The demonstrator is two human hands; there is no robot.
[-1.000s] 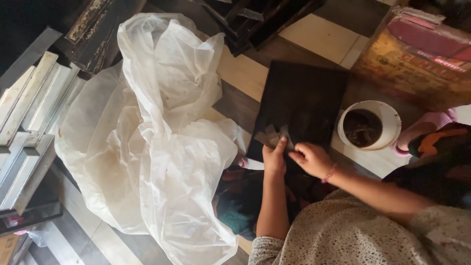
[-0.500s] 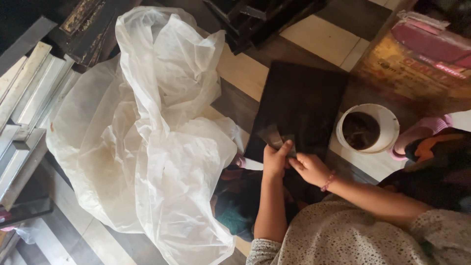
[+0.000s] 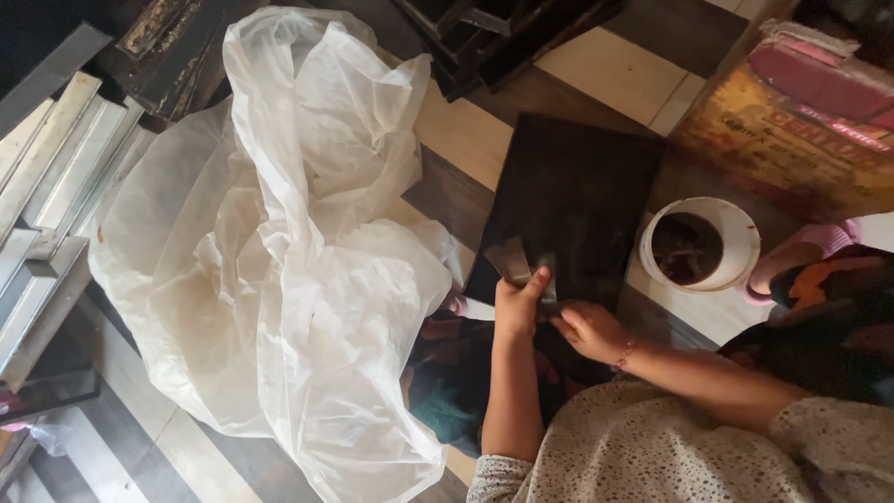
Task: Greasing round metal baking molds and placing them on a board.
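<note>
Left hand [image 3: 515, 307]: grip clenched on a small grey scraper [image 3: 510, 260], thumb up along its handle; the blade lies tilted on the lower edge of the panel.

Right hand [image 3: 589, 331]: just beside the left, fingers curled and resting at the panel's near edge; whether its grip pinches anything cannot be told. A thin bracelet sits on the wrist.

Panel [image 3: 573, 200]: flat, dark, rectangular, lying on the floor straight ahead of the person, its near edge under both hands.

Tub [image 3: 740, 237]: round, white, open, with dark contents; stands on the floor just right of the panel, touching or almost touching its edge.

Plastic sheet [image 3: 279, 251]: large, crumpled, translucent white, heaped to the left of the panel and covering much of the floor there.

Frames [image 3: 56, 186]: pale strips stacked at the far left, beside the sheet.

Box [image 3: 792, 140]: yellowish, worn, upper right, behind the tub, with a pink item on top.

Floor [image 3: 615, 70]: striped in light and dark boards.

Dark wooden pieces [image 3: 494, 37]: top centre, beyond the panel.
</note>
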